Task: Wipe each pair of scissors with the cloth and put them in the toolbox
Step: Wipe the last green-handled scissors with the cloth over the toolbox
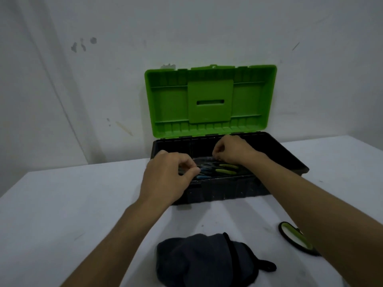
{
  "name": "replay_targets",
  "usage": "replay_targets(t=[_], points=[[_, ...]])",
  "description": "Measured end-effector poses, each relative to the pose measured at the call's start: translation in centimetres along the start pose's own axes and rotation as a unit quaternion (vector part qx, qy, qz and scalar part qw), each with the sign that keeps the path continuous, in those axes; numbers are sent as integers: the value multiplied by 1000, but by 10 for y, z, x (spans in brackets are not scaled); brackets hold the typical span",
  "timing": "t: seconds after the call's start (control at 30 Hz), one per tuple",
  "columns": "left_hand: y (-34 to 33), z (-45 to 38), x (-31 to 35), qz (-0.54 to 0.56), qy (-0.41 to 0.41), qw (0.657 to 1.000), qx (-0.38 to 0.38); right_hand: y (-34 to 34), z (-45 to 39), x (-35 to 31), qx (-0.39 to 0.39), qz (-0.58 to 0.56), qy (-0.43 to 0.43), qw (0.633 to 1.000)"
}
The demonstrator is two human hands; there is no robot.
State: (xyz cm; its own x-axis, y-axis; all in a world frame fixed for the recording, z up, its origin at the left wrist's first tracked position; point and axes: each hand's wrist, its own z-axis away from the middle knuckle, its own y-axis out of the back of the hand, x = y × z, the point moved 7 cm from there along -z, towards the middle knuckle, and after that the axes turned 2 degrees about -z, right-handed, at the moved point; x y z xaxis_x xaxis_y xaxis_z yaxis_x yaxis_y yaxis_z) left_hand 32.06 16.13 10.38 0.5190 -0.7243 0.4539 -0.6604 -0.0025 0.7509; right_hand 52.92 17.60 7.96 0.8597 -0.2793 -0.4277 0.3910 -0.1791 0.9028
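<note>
The black toolbox stands with its green lid raised against the wall. Inside lie blue-handled scissors and green-handled scissors. My left hand reaches over the box's front left edge, its fingertips pinched at the blue-handled scissors. My right hand hovers inside the box with curled fingers; whether it holds anything is hidden. A dark cloth lies crumpled on the table near me. Another pair of scissors, with black and green handles, lies on the table, partly covered by my right forearm.
The white table reaches the wall behind the toolbox. Its left edge runs diagonally at the far left. My two forearms stretch over the table on either side of the cloth.
</note>
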Motion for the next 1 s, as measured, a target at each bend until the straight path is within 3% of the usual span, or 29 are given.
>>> replay_targets(t=[0.23,0.4,0.63,0.87,1.0], points=[[-4,13,57,95,-65,993,12,60,101,19,161,-57,64,983],[-57,45,117,64,-133,975,-166,60,196,63,136,-45,9,990],[-153,88,165,-108,-228,904,-345,41,280,128,135,-59,-90,985],[-170,88,182,-136,-247,908,-311,46,303,132,154,-64,-77,983],[-150,74,179,-72,-190,927,-316,78,319,109,207,-60,-37,976]])
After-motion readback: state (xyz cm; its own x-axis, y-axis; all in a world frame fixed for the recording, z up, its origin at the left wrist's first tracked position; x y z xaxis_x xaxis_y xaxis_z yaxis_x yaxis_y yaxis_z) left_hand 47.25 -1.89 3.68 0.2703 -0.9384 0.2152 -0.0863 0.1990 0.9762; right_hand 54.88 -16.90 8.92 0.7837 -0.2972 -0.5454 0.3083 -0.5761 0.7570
